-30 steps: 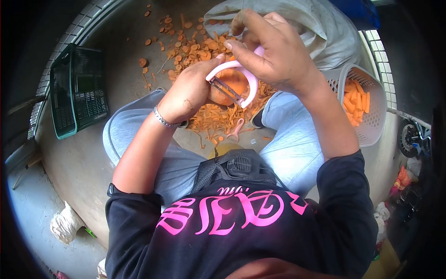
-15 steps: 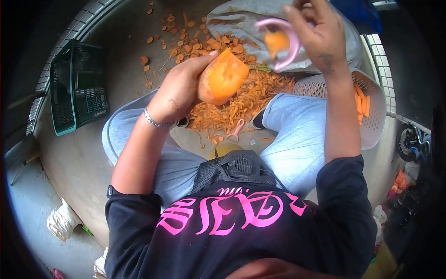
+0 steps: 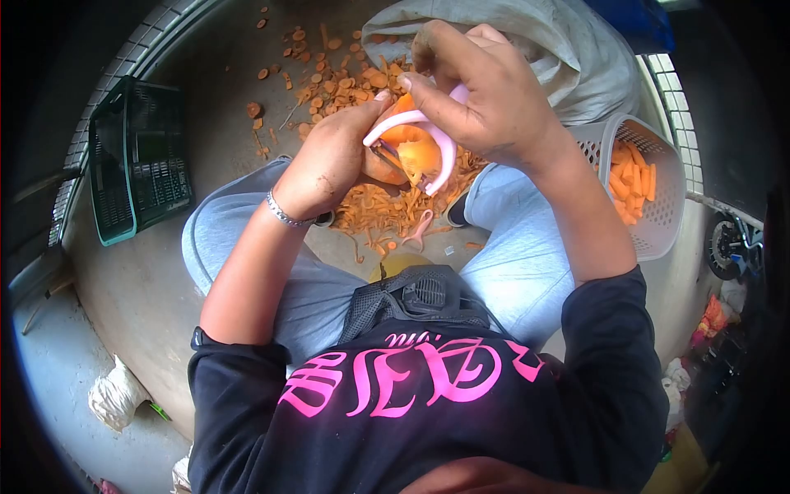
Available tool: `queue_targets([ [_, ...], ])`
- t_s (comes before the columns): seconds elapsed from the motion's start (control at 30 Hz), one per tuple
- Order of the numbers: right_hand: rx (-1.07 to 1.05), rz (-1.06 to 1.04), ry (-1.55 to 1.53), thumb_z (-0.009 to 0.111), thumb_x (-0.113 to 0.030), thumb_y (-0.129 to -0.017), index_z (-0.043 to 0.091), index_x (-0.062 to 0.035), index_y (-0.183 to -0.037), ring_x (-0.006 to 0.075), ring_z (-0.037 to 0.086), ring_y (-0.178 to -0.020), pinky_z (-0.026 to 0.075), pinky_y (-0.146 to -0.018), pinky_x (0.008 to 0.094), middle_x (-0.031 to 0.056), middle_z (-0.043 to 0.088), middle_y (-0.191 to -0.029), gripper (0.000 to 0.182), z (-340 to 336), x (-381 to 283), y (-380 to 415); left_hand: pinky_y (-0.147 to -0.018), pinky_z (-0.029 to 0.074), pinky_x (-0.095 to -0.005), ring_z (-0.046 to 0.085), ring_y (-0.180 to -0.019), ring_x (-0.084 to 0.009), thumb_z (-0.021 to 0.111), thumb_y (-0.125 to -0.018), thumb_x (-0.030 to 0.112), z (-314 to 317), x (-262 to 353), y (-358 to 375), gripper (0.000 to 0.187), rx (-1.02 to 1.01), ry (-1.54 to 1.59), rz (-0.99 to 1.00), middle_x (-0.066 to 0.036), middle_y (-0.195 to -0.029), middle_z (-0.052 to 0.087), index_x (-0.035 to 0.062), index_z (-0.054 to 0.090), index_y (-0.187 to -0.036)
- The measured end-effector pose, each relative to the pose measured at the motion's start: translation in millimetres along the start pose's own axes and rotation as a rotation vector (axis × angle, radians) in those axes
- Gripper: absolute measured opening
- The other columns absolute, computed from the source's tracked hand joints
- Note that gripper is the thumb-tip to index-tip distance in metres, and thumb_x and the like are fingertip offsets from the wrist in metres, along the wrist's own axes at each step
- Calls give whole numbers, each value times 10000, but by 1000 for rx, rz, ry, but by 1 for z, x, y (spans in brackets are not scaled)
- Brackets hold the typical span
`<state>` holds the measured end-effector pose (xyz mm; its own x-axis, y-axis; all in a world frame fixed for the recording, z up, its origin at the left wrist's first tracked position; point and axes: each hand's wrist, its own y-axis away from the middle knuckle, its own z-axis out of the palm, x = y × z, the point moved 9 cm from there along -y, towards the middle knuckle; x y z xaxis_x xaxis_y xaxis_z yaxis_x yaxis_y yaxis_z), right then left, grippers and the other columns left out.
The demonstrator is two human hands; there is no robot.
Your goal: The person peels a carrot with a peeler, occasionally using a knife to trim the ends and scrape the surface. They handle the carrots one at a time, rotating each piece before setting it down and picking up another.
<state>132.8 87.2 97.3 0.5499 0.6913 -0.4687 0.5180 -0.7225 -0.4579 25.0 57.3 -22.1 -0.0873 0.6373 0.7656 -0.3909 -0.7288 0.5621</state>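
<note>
My left hand [image 3: 331, 156] is closed around a thick, partly peeled carrot [image 3: 399, 132], held out above the floor between my knees. Its bright orange flesh shows, but much of it is hidden behind the tool and the hands. In my right hand [image 3: 494, 95] is a pink peeler [image 3: 444, 160], its handle mostly covered by my fingers. The peeler's wide fork lies over the carrot, and a piece of orange peel hangs at its blade. Below both hands, a heap of carrot peelings [image 3: 378, 214] covers the floor.
A white plastic basket [image 3: 668, 202] of peeled carrots stands by my right knee. A pale sack [image 3: 568, 58] lies ahead. To the left is a green crate [image 3: 136, 156]. Another pink peeler [image 3: 420, 230] lies on the floor between my feet. Carrot end slices [image 3: 337, 86] are scattered further off.
My right hand has come down and left with the peeler, from above the sack onto the carrot. My left hand has stayed nearly in place, still holding the carrot.
</note>
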Motion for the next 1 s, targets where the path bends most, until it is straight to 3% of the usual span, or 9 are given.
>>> queue_targets([
  [0.13, -15, 2, 3, 661, -205, -820, 578, -74, -873, 213, 533, -599, 388, -651, 325, 45, 568, -645, 165, 2, -2, 2, -663, 575, -334, 693, -833, -253, 384, -1022, 354, 3, 1, 3, 497, 5, 13, -4, -187, -1038, 642, -88, 543, -1185],
  [0.2, -20, -5, 5, 659, -204, -821, 575, -73, -870, 213, 530, -593, 387, -650, 323, 48, 567, -645, 162, 2, 0, 1, -718, 559, -331, 684, -859, -257, 396, -1021, 347, -7, 5, -6, 478, -47, -388, 304, -184, -1040, 643, -70, 543, -1201],
  [0.27, -56, 7, 20, 658, -201, -821, 572, -72, -869, 215, 525, -585, 385, -649, 321, 51, 569, -647, 162, 2, 5, 2, -776, 535, -335, 669, -903, -267, 414, -1016, 335, -7, 2, -7, 453, -100, -400, 301, -181, -1044, 642, -48, 544, -1219],
  [0.33, 22, -3, 185, 656, -204, -821, 569, -71, -876, 226, 519, -582, 390, -641, 334, 59, 569, -645, 169, -11, 24, 2, -839, 504, -345, 646, -967, -281, 437, -1009, 317, -1, -7, 2, 424, -144, -17, -17, -179, -1048, 640, -23, 546, -1237],
  [0.4, 109, 47, 254, 651, -179, -817, 554, -49, -866, 222, 513, -550, 394, -588, 343, 84, 554, -619, 170, -26, 55, 4, -720, 538, -317, 668, -825, -227, 365, -1027, 281, -8, 4, 11, 403, -137, -375, 138, -164, -963, 663, -40, 571, -1157],
  [0.57, 220, 329, 29, 631, -118, -821, 515, 0, -847, 206, 491, -463, 382, -475, 338, 118, 511, -549, 167, -42, 74, 2, -611, 537, -299, 667, -700, -214, 317, -1042, 348, -4, 10, 7, 476, -133, 80, 6, -150, -849, 676, -38, 591, -1094],
  [0.73, 33, 272, -245, 622, -97, -825, 538, -3, -857, 199, 500, -461, 374, -479, 316, 94, 507, -550, 130, -17, 37, -3, -619, 549, -295, 673, -736, -210, 292, -1041, 352, 2, 9, 6, 481, -114, 69, -24, -154, -905, 676, -26, 561, -1168],
  [0.83, 109, -79, -18, 645, -122, -809, 548, -15, -874, 266, 550, -505, 408, -526, 345, 103, 526, -570, 157, -13, 2, -5, -647, 570, -311, 684, -797, -211, 287, -1039, 357, 0, 5, 4, 481, -88, 44, -49, -151, -972, 672, -11, 539, -1220],
  [1.0, 47, 32, -70, 644, -128, -806, 540, -18, -888, 323, 584, -572, 437, -573, 386, 115, 551, -607, 172, -4, 4, -3, -733, 591, -351, 685, -922, -222, 337, -1030, 355, 1, 3, 2, 459, -36, 43, -41, -139, -1072, 654, -1, 544, -1231],
])
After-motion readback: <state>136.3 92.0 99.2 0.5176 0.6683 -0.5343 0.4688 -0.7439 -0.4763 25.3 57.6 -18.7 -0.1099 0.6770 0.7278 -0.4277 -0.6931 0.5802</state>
